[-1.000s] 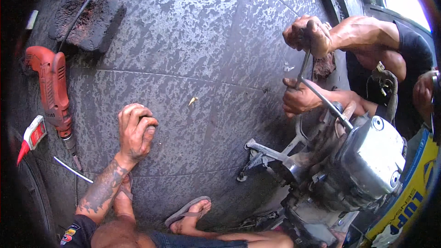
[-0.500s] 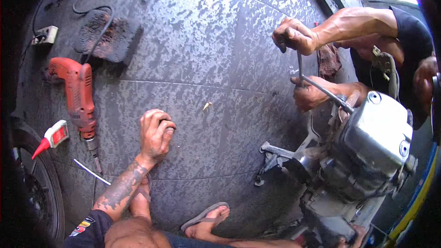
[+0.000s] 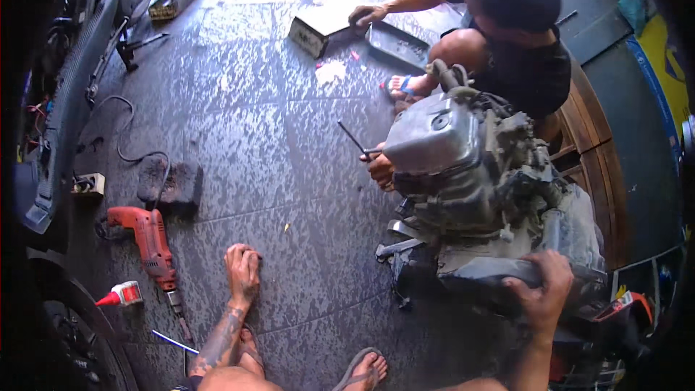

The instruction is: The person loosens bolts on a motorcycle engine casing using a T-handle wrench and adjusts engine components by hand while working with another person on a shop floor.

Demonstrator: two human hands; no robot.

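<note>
My left hand (image 3: 242,274) rests on the dark wet floor, fingers curled, holding nothing. My right hand (image 3: 541,291) grips the lower side of a grey motorcycle engine (image 3: 478,195) that stands on the floor at right. Another person crouches behind the engine; one hand (image 3: 378,168) holds a thin metal rod (image 3: 352,137) against the engine, the other hand (image 3: 366,14) reaches to a metal tray (image 3: 397,45) farther back.
A red electric drill (image 3: 150,242) lies left of my left hand, with a small red-tipped tube (image 3: 121,294) and a dark block (image 3: 170,182) near it. A power socket (image 3: 88,185) and cable lie at far left. My foot in a sandal (image 3: 362,371) is at the bottom.
The view has swung up and back, showing more floor and the other person. My right hand now grips the engine. The other person's upper hand has moved from the rod to the tray.
</note>
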